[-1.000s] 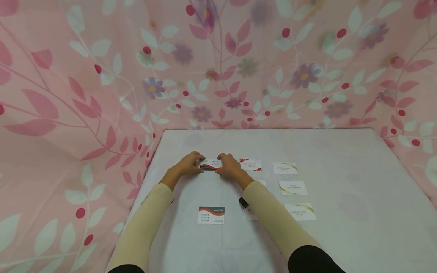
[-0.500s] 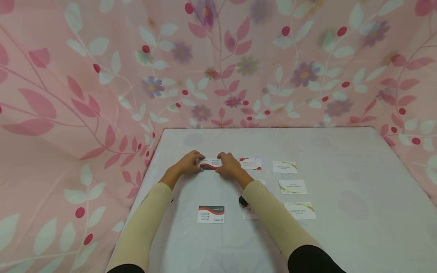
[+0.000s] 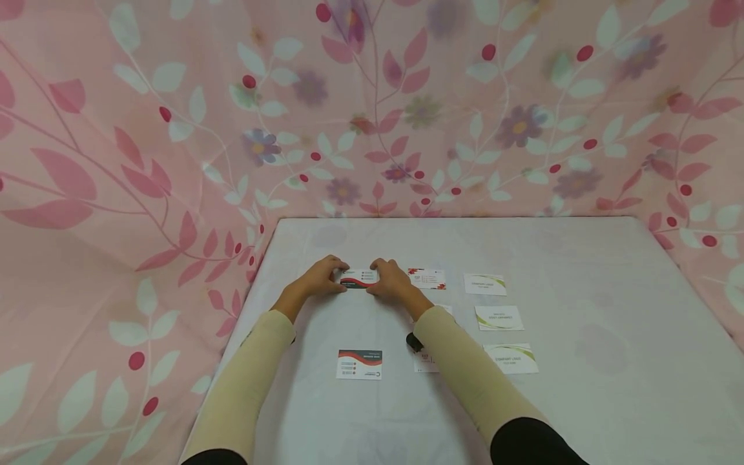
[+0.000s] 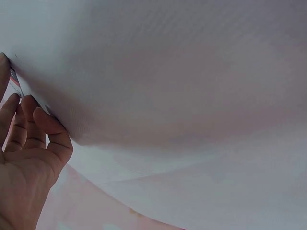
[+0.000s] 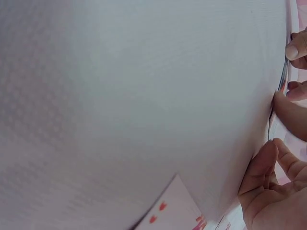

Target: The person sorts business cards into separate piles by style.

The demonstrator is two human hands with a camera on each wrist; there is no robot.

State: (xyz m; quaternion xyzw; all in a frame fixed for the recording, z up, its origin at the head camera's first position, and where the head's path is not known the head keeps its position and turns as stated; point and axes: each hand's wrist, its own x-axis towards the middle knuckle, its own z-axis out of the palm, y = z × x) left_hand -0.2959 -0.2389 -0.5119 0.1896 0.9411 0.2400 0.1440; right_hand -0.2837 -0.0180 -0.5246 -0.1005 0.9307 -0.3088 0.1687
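Note:
In the head view, a white business card (image 3: 358, 279) with a red and black wave lies flat near the back left of the table. My left hand (image 3: 318, 279) holds its left end, thumb at the near corner and fingers at the far one. At the other end, my right hand (image 3: 392, 282) grips the card the same way. The left wrist view shows the left hand (image 4: 31, 158) with bent fingers and only a sliver of the card (image 4: 14, 76). From the right wrist, the card is seen almost edge-on beyond the right thumb.
A matching red and black card (image 3: 359, 365) lies nearer the front. Right of the hands is a red floral card (image 3: 429, 279); two more below it are partly hidden by the right arm. Three green-striped cards (image 3: 499, 318) form a column further right on the white table (image 3: 610, 374).
Both hands stay at the card's two ends and the card keeps its place. The head view has shifted only very slightly.

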